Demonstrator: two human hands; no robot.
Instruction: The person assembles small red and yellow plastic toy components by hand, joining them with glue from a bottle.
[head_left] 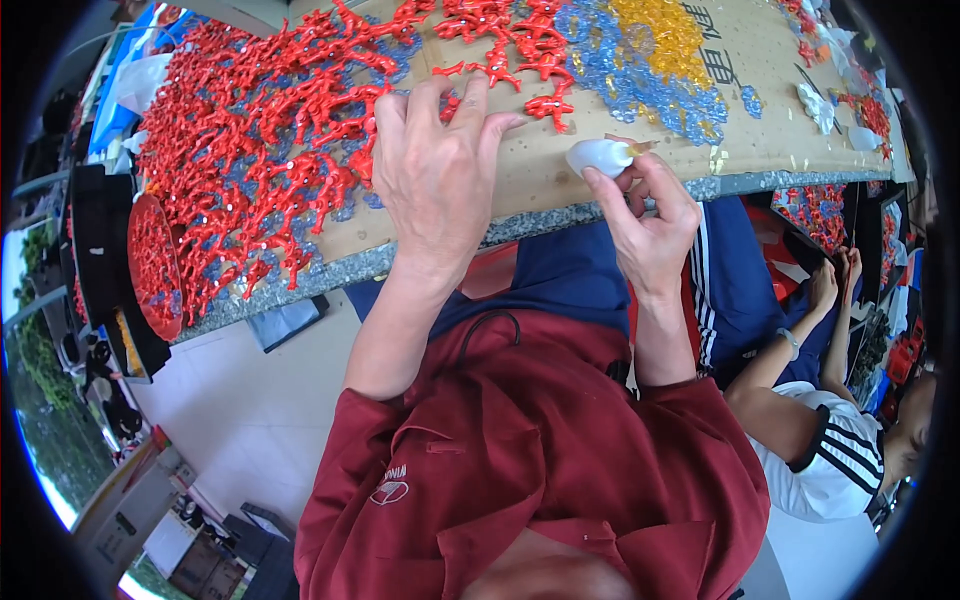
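Note:
My left hand (437, 165) lies palm down over the cardboard-covered table, fingers apart and thumb pointing right. Its index fingertip reaches a small red plastic figure (497, 65); whether it presses on it I cannot tell. Between the thumb and fingers of my right hand (652, 225) is a small white squeeze bottle (598, 156), tilted on its side above the table's near edge. The bottle's yellowish tip points right, and its rounded bottom points left. Another red figure (549, 108) lies on the cardboard between my two hands.
Many red figures (270, 130) cover the table's left side, mixed with clear blue pieces (650, 80). Clear yellow pieces (665, 35) are heaped at the back. A crumpled white bag (817, 107) lies farther right. Another person (815, 440) sits to my right, working with both hands.

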